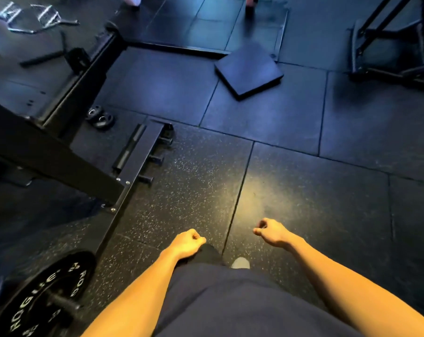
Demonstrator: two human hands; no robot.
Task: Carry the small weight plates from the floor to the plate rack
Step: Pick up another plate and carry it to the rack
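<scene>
Gym floor (291, 190) of dark rubber tiles, speckled near the person, plainer and blue-lit farther out; seams run between tiles. A warm patch of light falls on the tile ahead of the hands.

Left hand (187, 243) and right hand (270, 231) both held out low over the floor, apart from each other, fingers curled in, holding nothing. Bare forearms reach in from the bottom edge. Dark shorts and one shoe toe (240, 263) show between them.

Small weight plates (100, 116): a little stack of dark round ones lying on the floor at left-centre, just beside the base of a black steel frame (60, 154), well apart from both hands. Exact count hard to tell.

The frame's slanted beam crosses the left side; a short foot piece (142, 152) with stubby pegs juts out on the floor near the small plates. A big black lettered plate (45, 295) on a bar sits at bottom left.

A square black pad (248, 69) lies tilted on the edge of a raised platform (206, 25) at top centre. More black frame legs (388, 49) at top right. Bar handles (31, 18) lie at top left, blurred.
</scene>
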